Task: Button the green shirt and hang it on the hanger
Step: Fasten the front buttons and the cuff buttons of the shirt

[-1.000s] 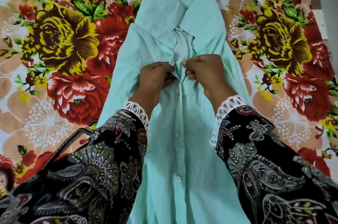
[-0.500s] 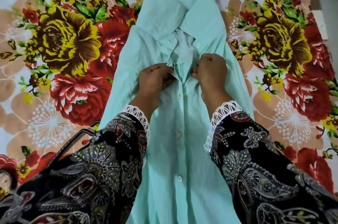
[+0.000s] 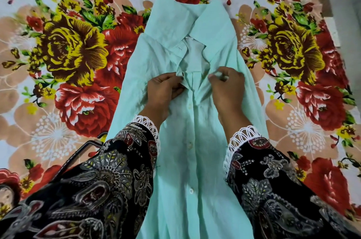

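Observation:
The pale green shirt [image 3: 195, 170] lies flat on its back, collar away from me, on a flowered bedsheet. Three white buttons down its front placket are fastened. My left hand [image 3: 164, 90] pinches the left front edge just below the collar, where a small button shows at my fingertips. My right hand [image 3: 227, 86] grips the right front edge at the same height. The two edges are held a little apart, so the neck is open. A black wire hanger [image 3: 86, 148] lies at the lower left, mostly hidden under my patterned left sleeve.
The flowered bedsheet [image 3: 78, 53] covers the whole surface around the shirt. A strip of grey floor or wall [image 3: 347, 14] shows at the far right edge. My wide patterned sleeves with white lace cuffs cover the shirt's lower sides.
My hands have moved apart: the right hand has pulled its edge of the shirt to the right, opening the gap below the collar. The shirt's upper front has shifted slightly with them.

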